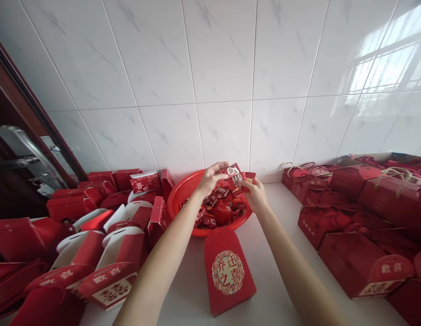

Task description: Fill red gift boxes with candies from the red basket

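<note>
Both my hands are raised over a red plastic basket (176, 192) filled with red-wrapped candies (224, 210). My left hand (212, 179) pinches the left side of small red packets (234, 173) with white and gold lettering. On their right side, my right hand (255, 194) grips them too, with its fingers closed. How many packets are between the hands I cannot tell. A red box (229, 274) with a round gold-edged emblem lies on the white surface in front of the basket, between my forearms.
Many open red boxes (111, 285) crowd the left side. Closed red gift boxes with cords (360, 258) fill the right. Behind stands a white tiled wall (224, 131). A dark door (13, 181) with a metal handle is at the far left.
</note>
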`<state>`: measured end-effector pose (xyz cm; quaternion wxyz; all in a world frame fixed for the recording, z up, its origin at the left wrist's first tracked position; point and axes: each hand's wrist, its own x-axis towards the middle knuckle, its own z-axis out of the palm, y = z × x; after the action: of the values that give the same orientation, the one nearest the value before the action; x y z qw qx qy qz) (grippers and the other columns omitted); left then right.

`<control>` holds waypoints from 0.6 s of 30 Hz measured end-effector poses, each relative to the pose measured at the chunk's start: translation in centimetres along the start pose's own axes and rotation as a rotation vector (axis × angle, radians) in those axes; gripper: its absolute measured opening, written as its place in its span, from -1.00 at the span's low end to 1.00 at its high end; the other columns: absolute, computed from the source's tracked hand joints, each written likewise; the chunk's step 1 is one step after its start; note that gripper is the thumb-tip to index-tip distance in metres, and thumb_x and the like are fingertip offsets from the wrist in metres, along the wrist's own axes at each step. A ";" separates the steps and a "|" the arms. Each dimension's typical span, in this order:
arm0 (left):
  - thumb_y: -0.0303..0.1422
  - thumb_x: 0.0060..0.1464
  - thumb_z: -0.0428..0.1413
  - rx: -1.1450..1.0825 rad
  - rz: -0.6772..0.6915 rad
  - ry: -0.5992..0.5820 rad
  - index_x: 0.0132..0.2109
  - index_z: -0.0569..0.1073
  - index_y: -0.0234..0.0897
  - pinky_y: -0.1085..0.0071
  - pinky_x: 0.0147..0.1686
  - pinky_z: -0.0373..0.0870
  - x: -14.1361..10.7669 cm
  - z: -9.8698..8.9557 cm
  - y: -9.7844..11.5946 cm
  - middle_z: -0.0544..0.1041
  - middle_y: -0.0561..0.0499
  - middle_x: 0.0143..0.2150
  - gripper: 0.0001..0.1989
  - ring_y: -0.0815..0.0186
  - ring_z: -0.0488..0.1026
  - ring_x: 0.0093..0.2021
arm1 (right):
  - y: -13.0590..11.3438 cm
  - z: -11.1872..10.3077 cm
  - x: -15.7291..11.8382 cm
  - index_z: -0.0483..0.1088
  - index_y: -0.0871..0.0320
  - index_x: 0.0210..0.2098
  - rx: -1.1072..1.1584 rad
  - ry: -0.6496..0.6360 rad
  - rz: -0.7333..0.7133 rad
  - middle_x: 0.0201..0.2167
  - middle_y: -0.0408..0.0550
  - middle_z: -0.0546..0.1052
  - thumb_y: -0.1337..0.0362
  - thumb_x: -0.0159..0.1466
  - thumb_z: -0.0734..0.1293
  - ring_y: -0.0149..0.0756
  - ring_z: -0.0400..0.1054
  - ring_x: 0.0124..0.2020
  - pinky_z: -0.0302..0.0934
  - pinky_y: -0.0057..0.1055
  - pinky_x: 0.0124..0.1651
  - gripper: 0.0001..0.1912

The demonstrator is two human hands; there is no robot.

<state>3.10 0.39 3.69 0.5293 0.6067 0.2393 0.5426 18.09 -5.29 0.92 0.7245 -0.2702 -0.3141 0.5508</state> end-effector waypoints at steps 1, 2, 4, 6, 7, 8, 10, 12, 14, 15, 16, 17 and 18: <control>-0.52 -0.34 0.33 0.010 -0.011 -0.009 -0.17 0.61 -0.23 0.30 -0.04 0.40 0.0 0.0 -0.1 0.63 0.04 -0.17 -0.56 0.25 0.51 -0.13 | 0.0 0.0 0.0 0.42 0.15 -0.53 0.001 -0.001 -0.002 -0.59 -0.18 0.52 0.35 -0.23 0.54 -0.35 0.36 -0.53 0.32 -0.37 -0.40 -0.72; -0.52 -0.35 0.33 0.020 -0.023 -0.018 -0.15 0.61 -0.22 0.29 -0.06 0.40 0.0 -0.1 -0.2 0.63 0.03 -0.17 -0.53 0.24 0.52 -0.15 | 0.0 0.0 0.0 0.43 0.15 -0.53 0.002 -0.002 -0.003 -0.57 -0.16 0.54 0.35 -0.22 0.54 -0.33 0.38 -0.52 0.34 -0.36 -0.39 -0.72; -0.51 -0.34 0.33 0.040 -0.040 -0.028 -0.12 0.62 -0.22 0.27 -0.06 0.40 0.0 -0.2 -0.4 0.64 0.01 -0.15 -0.51 0.22 0.52 -0.15 | 0.0 0.0 -0.1 0.44 0.15 -0.51 0.003 -0.005 -0.003 -0.54 -0.13 0.57 0.35 -0.22 0.54 -0.30 0.42 -0.49 0.36 -0.34 -0.37 -0.72; -0.49 -0.32 0.32 0.057 -0.045 -0.027 -0.12 0.63 -0.21 0.27 -0.03 0.38 0.1 -0.2 -0.6 0.64 0.00 -0.12 -0.53 0.21 0.52 -0.12 | -0.1 0.0 -0.1 0.45 0.15 -0.50 0.002 -0.011 -0.002 -0.53 -0.12 0.58 0.34 -0.22 0.55 -0.28 0.43 -0.48 0.38 -0.32 -0.36 -0.72; -0.48 -0.31 0.32 0.065 -0.049 -0.027 -0.13 0.63 -0.22 0.26 -0.01 0.37 0.1 -0.2 -0.7 0.64 0.00 -0.12 -0.55 0.21 0.52 -0.11 | -0.1 0.0 -0.2 0.45 0.16 -0.50 0.001 -0.016 -0.003 -0.52 -0.12 0.58 0.34 -0.21 0.55 -0.27 0.44 -0.48 0.39 -0.30 -0.35 -0.72; -0.46 -0.30 0.32 0.073 -0.055 -0.029 -0.14 0.63 -0.23 0.26 -0.01 0.37 0.1 -0.2 -0.7 0.64 0.00 -0.14 -0.56 0.20 0.52 -0.12 | -0.1 0.0 -0.2 0.45 0.16 -0.49 -0.001 -0.023 -0.004 -0.52 -0.12 0.58 0.34 -0.21 0.55 -0.27 0.44 -0.48 0.39 -0.30 -0.34 -0.71; -0.44 -0.31 0.31 0.088 -0.073 -0.036 -0.15 0.63 -0.24 0.25 -0.03 0.38 0.1 -0.1 -0.7 0.65 0.00 -0.20 -0.58 0.20 0.53 -0.16 | 0.0 -0.1 -0.2 0.46 0.16 -0.48 -0.003 -0.031 -0.008 -0.52 -0.13 0.57 0.33 -0.20 0.55 -0.26 0.45 -0.47 0.39 -0.29 -0.33 -0.71; -0.43 -0.31 0.31 0.107 -0.089 -0.040 -0.18 0.63 -0.25 0.26 -0.05 0.38 0.0 0.0 -0.6 0.65 0.02 -0.24 -0.60 0.21 0.53 -0.19 | 0.0 -0.1 -0.1 0.46 0.16 -0.48 -0.004 -0.031 -0.008 -0.52 -0.13 0.58 0.33 -0.20 0.55 -0.26 0.45 -0.47 0.39 -0.30 -0.33 -0.71; -0.44 -0.30 0.32 0.132 -0.105 -0.038 -0.21 0.63 -0.25 0.28 -0.07 0.38 -0.1 0.1 -0.6 0.65 0.03 -0.25 -0.63 0.21 0.53 -0.19 | 0.0 -0.1 -0.1 0.46 0.16 -0.47 -0.007 -0.030 -0.007 -0.52 -0.12 0.58 0.32 -0.20 0.56 -0.26 0.46 -0.47 0.39 -0.30 -0.33 -0.70; -0.44 -0.30 0.32 0.145 -0.116 -0.038 -0.22 0.62 -0.26 0.29 -0.08 0.38 -0.1 0.1 -0.6 0.65 0.02 -0.25 -0.65 0.20 0.53 -0.19 | 0.0 -0.1 -0.1 0.46 0.16 -0.48 -0.008 -0.031 -0.007 -0.52 -0.12 0.58 0.32 -0.20 0.56 -0.26 0.46 -0.47 0.39 -0.30 -0.34 -0.70; -0.44 -0.28 0.32 0.155 -0.128 -0.039 -0.22 0.62 -0.27 0.29 -0.10 0.39 -0.2 0.2 -0.6 0.65 0.01 -0.26 -0.66 0.20 0.53 -0.20 | 0.0 -0.1 -0.1 0.46 0.16 -0.48 -0.008 -0.034 -0.008 -0.52 -0.13 0.57 0.32 -0.20 0.57 -0.26 0.46 -0.47 0.38 -0.31 -0.34 -0.70; -0.43 -0.26 0.32 0.162 -0.140 -0.044 -0.22 0.62 -0.28 0.29 -0.12 0.40 -0.3 0.3 -0.6 0.64 0.00 -0.27 -0.67 0.20 0.54 -0.22 | 0.0 -0.1 -0.1 0.46 0.16 -0.48 -0.008 -0.035 -0.010 -0.53 -0.13 0.57 0.32 -0.20 0.57 -0.26 0.45 -0.47 0.38 -0.31 -0.34 -0.70; -0.42 -0.25 0.32 0.165 -0.150 -0.050 -0.21 0.61 -0.29 0.28 -0.14 0.41 -0.3 0.3 -0.6 0.64 0.00 -0.28 -0.67 0.20 0.54 -0.24 | -0.1 -0.1 -0.1 0.46 0.17 -0.49 -0.007 -0.036 -0.010 -0.53 -0.13 0.57 0.32 -0.21 0.57 -0.27 0.45 -0.48 0.37 -0.32 -0.34 -0.70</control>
<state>3.48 0.17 3.06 0.5224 0.6421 0.3144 0.4646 18.17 -5.45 0.89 0.7204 -0.2613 -0.3303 0.5510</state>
